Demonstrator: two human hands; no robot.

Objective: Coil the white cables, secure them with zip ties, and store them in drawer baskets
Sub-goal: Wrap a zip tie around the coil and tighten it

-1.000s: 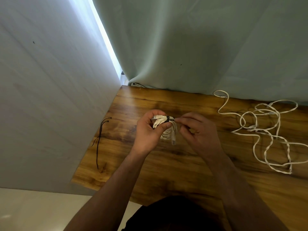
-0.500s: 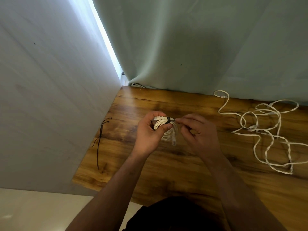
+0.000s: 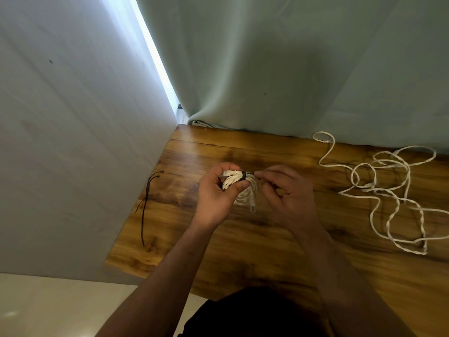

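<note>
Left hand (image 3: pixel 213 194) has its fingers (image 3: pixel 220 171) curled tight around the coiled white cable (image 3: pixel 244 194), held up over the table (image 3: pixel 267 242). Right hand (image 3: pixel 289 194) pinches the tail of the black zip tie (image 3: pixel 243 177) banding that coil. Further right, loose white cables (image 3: pixel 393 190) sprawl; far left lie spare zip ties (image 3: pixel 146 203).

1 head-worn view looks forward and steeply down from close above the wooden surface (image 3: pixel 243 251), toward its far corner by the curtain (image 3: pixel 291 69).
</note>
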